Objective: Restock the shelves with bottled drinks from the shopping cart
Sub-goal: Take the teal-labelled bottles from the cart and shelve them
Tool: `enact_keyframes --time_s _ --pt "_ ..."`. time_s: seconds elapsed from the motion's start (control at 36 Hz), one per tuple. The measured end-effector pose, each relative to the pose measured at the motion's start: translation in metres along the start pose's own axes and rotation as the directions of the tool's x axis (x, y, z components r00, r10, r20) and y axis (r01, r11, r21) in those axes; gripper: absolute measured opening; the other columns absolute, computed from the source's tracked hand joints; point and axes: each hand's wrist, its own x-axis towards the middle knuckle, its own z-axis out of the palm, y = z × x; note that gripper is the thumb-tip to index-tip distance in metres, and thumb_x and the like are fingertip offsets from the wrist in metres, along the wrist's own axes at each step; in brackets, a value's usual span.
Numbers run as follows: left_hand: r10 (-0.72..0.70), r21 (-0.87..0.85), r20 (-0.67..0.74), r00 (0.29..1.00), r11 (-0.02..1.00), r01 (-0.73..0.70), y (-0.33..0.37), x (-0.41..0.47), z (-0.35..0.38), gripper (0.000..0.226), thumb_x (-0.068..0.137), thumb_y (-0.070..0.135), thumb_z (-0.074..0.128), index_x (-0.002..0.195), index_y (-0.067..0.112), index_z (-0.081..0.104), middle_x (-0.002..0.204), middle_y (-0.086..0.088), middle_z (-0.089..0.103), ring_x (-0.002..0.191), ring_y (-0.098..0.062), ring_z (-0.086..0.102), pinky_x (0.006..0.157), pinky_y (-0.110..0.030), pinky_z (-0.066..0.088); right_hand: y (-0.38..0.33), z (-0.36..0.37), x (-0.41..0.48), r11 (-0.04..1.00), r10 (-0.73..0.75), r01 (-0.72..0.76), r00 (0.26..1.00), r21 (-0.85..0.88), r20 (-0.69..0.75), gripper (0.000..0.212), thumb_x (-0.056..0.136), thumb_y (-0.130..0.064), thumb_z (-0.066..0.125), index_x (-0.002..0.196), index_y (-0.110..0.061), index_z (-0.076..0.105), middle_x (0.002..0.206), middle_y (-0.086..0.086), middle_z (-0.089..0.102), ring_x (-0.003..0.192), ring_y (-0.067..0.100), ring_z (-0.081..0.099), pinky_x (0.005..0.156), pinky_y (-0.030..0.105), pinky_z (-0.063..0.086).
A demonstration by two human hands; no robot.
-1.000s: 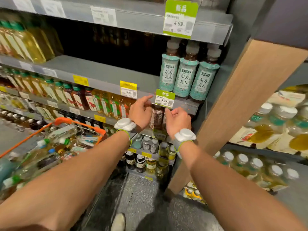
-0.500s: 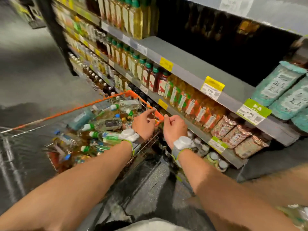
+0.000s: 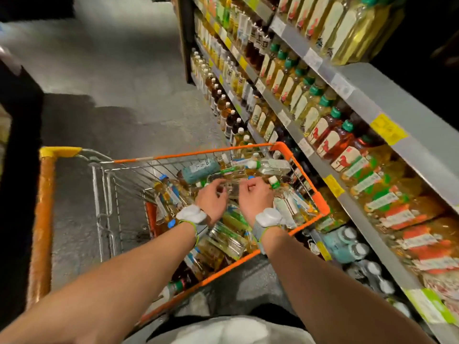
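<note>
Your left grip (image 3: 212, 200) and right grip (image 3: 255, 194) hover side by side over the bottles (image 3: 231, 235) heaped in the cart (image 3: 198, 152) — fingers loosely curled, nothing held in either. The cart stands just beside the shelves (image 3: 402, 78) — rows of drinks line them

A: Left hand (image 3: 211, 201) and right hand (image 3: 253, 194), centre frame: fingers curl downward, tips out of sight. Contact with anything beneath: cannot be determined.
B: Logged. The hands cover part of the bottles (image 3: 223, 238) in the shopping cart (image 3: 301, 158); label print there is smeared.
A: Price tags (image 3: 387, 129) on the shelves (image 3: 402, 90), right side: text illegible. Shelves run off the top and right edges.
B: Upper right corner black, contents unresolvable. Both forearms (image 3: 124, 281) cropped at the bottom edge.
</note>
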Motion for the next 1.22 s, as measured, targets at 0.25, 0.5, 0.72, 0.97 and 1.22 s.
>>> enact_keyframes --time_s 0.25,0.5,0.72,0.97,1.22 --pt "-0.187 -0.078 -0.050 0.981 0.980 0.182 -0.039 0.043 -0.001 0.030 0.095 0.017 0.058 0.124 0.021 0.067 0.097 -0.006 0.075 0.090 -0.026 0.068 0.069 -0.027 0.043 0.002 0.066 0.060 0.981 0.180 -0.192 0.962 0.039 0.205 0.031 0.095 -0.042 0.062 0.089 -0.011 0.064 0.090 0.011 0.071 0.089 0.033 0.063 0.078 0.036 0.048" --pt "-0.400 -0.080 -0.127 0.908 0.916 0.392 -0.050 0.093 0.006 0.037 0.093 0.013 0.059 0.130 0.014 0.063 0.119 -0.010 0.070 0.113 -0.028 0.063 0.090 -0.030 0.046 0.017 0.138 0.140 0.904 0.389 -0.428 0.817 -0.005 0.426 0.081 0.076 -0.066 0.064 0.127 -0.004 0.060 0.113 0.019 0.070 0.101 0.033 0.068 0.086 0.036 0.054" --pt "-0.396 0.065 -0.122 0.910 0.912 0.405 -0.086 0.145 0.014 0.046 0.090 0.020 0.061 0.135 0.012 0.057 0.134 -0.013 0.052 0.124 -0.032 0.048 0.106 -0.038 0.038 0.021 0.167 0.176 0.763 0.460 -0.628 0.695 0.155 0.552 0.052 0.090 -0.041 0.069 0.107 0.008 0.063 0.074 0.013 0.068 0.041 0.013 0.062 0.036 0.019 0.042" --pt "-0.395 0.238 -0.060 0.917 0.886 0.398 -0.101 0.171 0.029 0.068 0.079 0.034 0.071 0.142 0.032 0.044 0.146 -0.003 0.045 0.134 -0.033 0.038 0.103 -0.054 0.043 0.028 0.174 0.189 0.752 0.457 -0.624 0.725 0.212 0.514 0.026 0.094 -0.039 0.065 0.082 -0.017 0.057 0.063 0.013 0.063 0.039 0.020 0.051 0.037 0.023 0.036" --pt "-0.296 0.097 -0.045 0.954 0.949 0.299 -0.098 0.166 0.019 0.078 0.077 0.054 0.078 0.146 0.033 0.046 0.145 -0.007 0.046 0.133 -0.032 0.041 0.112 -0.042 0.037 0.007 0.145 0.175 0.940 0.216 -0.291 0.913 0.180 0.345 0.044 0.084 -0.040 0.076 0.075 -0.002 0.058 0.065 0.003 0.050 0.058 0.016 0.042 0.047 0.018 0.033"
